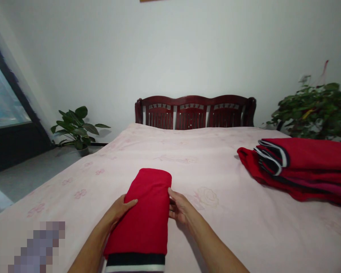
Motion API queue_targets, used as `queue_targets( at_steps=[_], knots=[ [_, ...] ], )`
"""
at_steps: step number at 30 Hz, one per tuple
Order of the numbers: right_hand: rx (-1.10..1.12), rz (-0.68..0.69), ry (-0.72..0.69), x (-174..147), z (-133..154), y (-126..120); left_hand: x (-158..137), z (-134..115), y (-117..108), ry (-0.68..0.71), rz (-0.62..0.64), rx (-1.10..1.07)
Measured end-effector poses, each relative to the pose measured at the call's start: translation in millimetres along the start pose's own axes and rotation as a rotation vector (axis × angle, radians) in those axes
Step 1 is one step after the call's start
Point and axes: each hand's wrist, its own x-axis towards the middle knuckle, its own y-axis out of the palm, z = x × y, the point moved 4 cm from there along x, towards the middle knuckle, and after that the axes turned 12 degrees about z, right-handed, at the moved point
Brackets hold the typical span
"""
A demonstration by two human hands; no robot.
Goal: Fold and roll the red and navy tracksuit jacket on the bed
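A red folded garment [144, 216] with a black and white striped band at its near end is in front of me, above the pink flowered bedspread. My left hand [121, 212] grips its left edge, thumb on top and the other fingers hidden beneath or behind it. On the opposite edge, my right hand [180, 206] holds the side with the thumb against the cloth and the fingers curled by it. The garment forms a long, narrow bundle. Its nearest end runs out of the bottom of the view.
A stack of folded red clothes [312, 170] with black and white trim lies on the bedspread [216, 235] at the right. A dark wooden headboard [191, 112] stands at the back. Potted plants [76, 127] flank the bed. Part of the lower left is pixelated.
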Motion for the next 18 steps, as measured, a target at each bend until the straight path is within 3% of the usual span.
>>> queue_targets(
  at_steps=[2,3,6,8,11,13,16,18],
  knots=[
    [0.1,0.121,0.147,-5.1,-7.4,9.7,-7.4,-1.7,19.1,-0.034,0.114,-0.227],
    [0.064,0.2,0.138,-6.6,-6.7,13.5,-12.2,-2.7,27.0,-0.05,0.106,-0.291],
    [0.057,0.549,-0.322,-18.2,11.8,22.6,-22.5,-8.6,48.7,-0.042,0.035,-0.396],
    [0.112,0.624,-0.44,-31.8,19.0,17.5,-21.9,-14.0,66.6,-0.054,0.08,-0.457],
    [0.113,0.575,-0.522,-59.3,40.4,-1.0,-9.1,-28.3,96.3,-0.081,0.213,-0.528],
    [0.068,0.506,-0.608,-83.0,70.5,-17.1,5.1,-43.4,114.2,-0.039,0.235,-0.558],
    [-0.075,0.383,-0.736,-123.0,139.3,-41.8,29.4,-64.4,138.3,0.112,0.187,-0.506],
    [-0.218,0.253,-0.917,-153.7,200.6,-58.7,46.5,-64.4,151.6,0.168,0.116,-0.336]
  ],
)
